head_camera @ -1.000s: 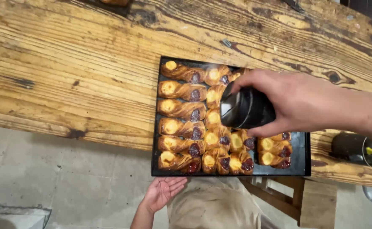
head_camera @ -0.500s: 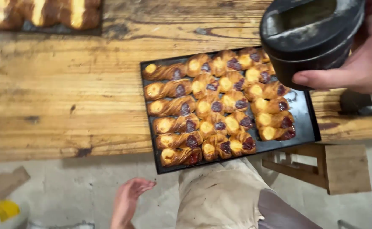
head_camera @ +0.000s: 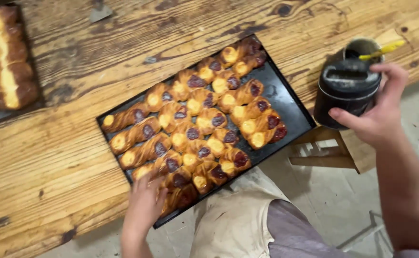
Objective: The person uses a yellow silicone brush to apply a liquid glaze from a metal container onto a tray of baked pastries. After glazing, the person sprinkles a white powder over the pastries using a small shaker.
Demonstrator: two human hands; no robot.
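On the wooden table (head_camera: 52, 157) sits our black tray (head_camera: 286, 102) of twisted pastries (head_camera: 195, 129); our left hand (head_camera: 145, 203) rests flat, fingers released, on its near corner. Our right hand (head_camera: 376, 112) grips a dark tin (head_camera: 345, 91) beside the tray's right end.

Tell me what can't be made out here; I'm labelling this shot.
Head view:
- Pastries under the left hand: covered by it.
- Black shaker tin in the right hand: contents unseen, far side behind fingers.
- Second tray: cut off by the left edge.
- Pot with yellow handle: half hidden behind the tin.
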